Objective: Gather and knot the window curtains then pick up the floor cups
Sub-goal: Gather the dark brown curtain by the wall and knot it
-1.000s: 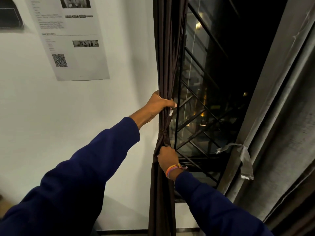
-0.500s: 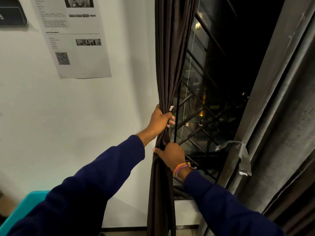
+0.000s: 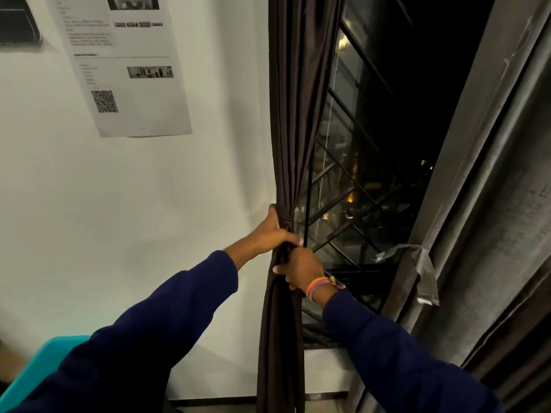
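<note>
Where curtain (image 3: pixel 293 120) hangs, white wall (image 3: pixel 149 204) (w/ poster (image 3: pixel 125 64))

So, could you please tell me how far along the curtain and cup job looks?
Done: the dark curtain is gathered into one bunch. In hand: left hand and right hand grip it at its cinched waist, knotting. Left: the grey curtain hangs loose; no cups are in view.

Dark brown curtain (image 3: pixel 295 114), navy sleeves (image 3: pixel 167 317), orange-and-purple wristbands (image 3: pixel 320 285)

I see dim indoor light on the wall (image 3: pixel 89 204), black night through the window (image 3: pixel 402 114), soft arm shadows, blurred poster (image 3: pixel 125 64) text, wide-angle bending at edges.
</note>
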